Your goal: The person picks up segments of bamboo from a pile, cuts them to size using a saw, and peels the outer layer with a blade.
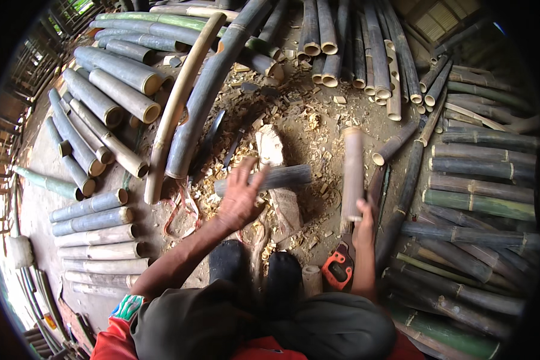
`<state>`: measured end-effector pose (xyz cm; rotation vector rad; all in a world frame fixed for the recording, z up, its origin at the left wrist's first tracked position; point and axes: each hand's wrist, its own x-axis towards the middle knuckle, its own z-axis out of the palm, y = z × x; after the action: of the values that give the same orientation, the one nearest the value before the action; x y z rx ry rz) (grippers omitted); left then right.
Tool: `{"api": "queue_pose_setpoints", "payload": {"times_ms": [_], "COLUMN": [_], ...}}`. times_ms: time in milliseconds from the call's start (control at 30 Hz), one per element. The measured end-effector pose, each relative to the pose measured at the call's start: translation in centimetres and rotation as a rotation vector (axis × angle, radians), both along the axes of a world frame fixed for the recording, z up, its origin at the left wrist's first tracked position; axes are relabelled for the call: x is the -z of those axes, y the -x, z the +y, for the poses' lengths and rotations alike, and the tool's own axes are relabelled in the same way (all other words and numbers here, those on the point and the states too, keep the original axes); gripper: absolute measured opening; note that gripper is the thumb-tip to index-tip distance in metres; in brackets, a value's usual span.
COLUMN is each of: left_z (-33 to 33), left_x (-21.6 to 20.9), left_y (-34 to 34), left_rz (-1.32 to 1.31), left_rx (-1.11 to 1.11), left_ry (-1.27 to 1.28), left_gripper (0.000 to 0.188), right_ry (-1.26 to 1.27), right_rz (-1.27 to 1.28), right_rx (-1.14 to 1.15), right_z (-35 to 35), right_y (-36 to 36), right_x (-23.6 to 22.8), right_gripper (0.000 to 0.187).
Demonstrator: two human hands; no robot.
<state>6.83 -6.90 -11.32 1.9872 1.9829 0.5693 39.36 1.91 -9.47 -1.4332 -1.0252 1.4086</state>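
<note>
One dark bamboo tube across pale block | left hand spread over tube, contact unclear | right hand grips pale bamboo tube | likely positioning; next seemingly needs steady left hold

Room between crosswise dark bamboo and pale bamboo; orange-handled saw obstructs nearer side.

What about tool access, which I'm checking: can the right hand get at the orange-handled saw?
Probably not yet: the right hand grips a pale bamboo piece. Otherwise the way seems free; the saw's orange handle lies uncovered beside the forearm.
</note>
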Motion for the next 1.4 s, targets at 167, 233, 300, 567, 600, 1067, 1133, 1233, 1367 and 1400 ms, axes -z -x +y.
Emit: {"api": "queue_pose_setpoints", "payload": {"times_ms": [167,233,300,567,600,1067,1133,1233,1367,1400], "left_z": [-1.2,-2.0,-0.9,3.6,3.7,3.4,3.3,3.0,2.8,2.8], "left_x": [-6.1,-5.4,-3.8,2.1,2.5,3.4,3.3,3.3,3.3,3.4], "left_y": [-6.4,-5.5,-3.6,2.1,2.1,2.0,2.1,2.2,2.4,2.4], "left_rz": [0.099,0.116,0.017,-0.074,-0.091,-0.085,-0.09,-0.103,-0.097,-0.089], "left_rx": [0.503,0.404,0.157,-0.163,-0.183,-0.281,-0.292,-0.296,-0.288,-0.287], "left_ry": [-0.301,-0.231,-0.088,0.103,0.111,0.063,0.051,0.042,0.045,0.044], "left_gripper": [0.062,0.033,0.038,0.052,0.047,0.031,0.031,0.029,0.029,0.028], "right_ry": [0.236,0.412,0.311,-0.006,-0.022,-0.174,-0.189,-0.201,-0.206,-0.205], "right_rz": [0.091,0.343,-0.061,-1.243,-1.199,-0.656,-0.631,-0.605,-0.607,-0.61], "right_rx": [-0.384,-0.417,-0.299,-0.301,-0.299,-0.55,-0.581,-0.603,-0.587,-0.574], "right_z": [-7.8,-8.7,-9.1,-18.9,-19.3,-18.1,-18.0,-18.0,-18.4,-18.6], "right_y": [-1.0,1.1,-3.3,-12.6,-12.2,5.2,6.6,8.0,7.7,7.4], "right_x": [-2.5,-5.0,-1.2,9.5,8.8,-3.7,-4.3,-5.1,-6.0,-6.2], "right_gripper": [0.073,0.07,0.058,0.043,0.043,0.044,0.044,0.044,0.044,0.044]}}
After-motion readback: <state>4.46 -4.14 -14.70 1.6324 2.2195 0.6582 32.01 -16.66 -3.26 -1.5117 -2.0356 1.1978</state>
